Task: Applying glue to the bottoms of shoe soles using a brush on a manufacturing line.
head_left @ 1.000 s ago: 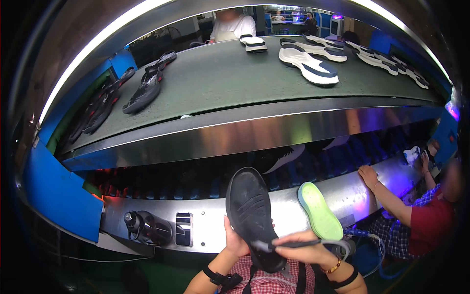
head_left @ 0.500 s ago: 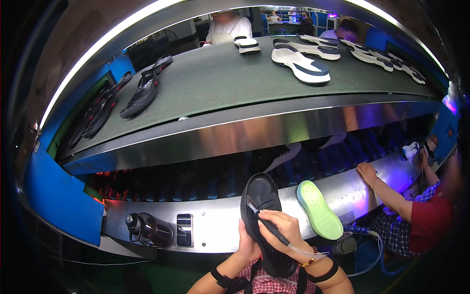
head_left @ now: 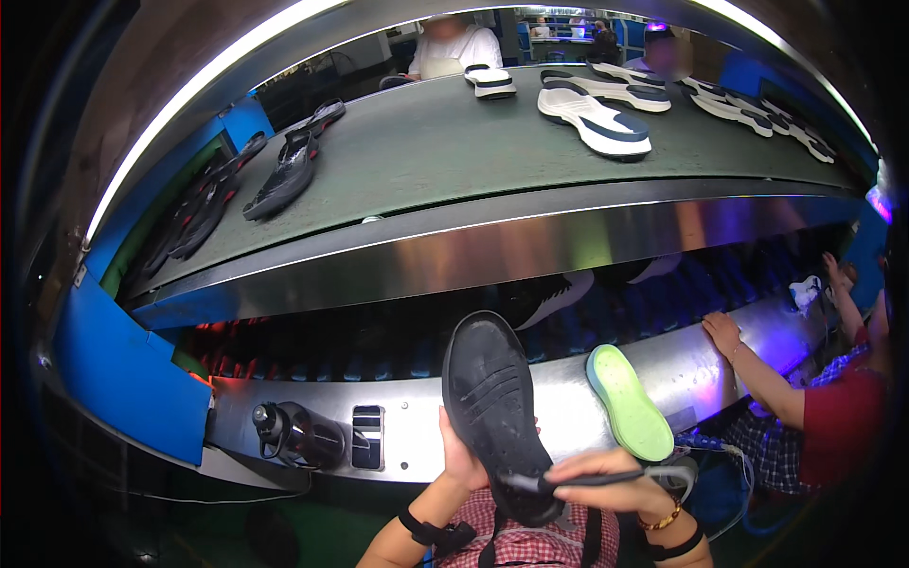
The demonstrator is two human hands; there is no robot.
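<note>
Two hands share the job here: the left hand grips the black sole from behind, holding it upright with its tread toward the person, above the steel counter, while the right hand is closed around a thin dark brush whose tip meets the sole's heel end. It would pay, I think, to keep the sole braced steady and draw the brush evenly along the edge rather than dab. That sole is matte black, long and oval, with faint curved grooves, and a green-bottomed sole lies just to its right.
</note>
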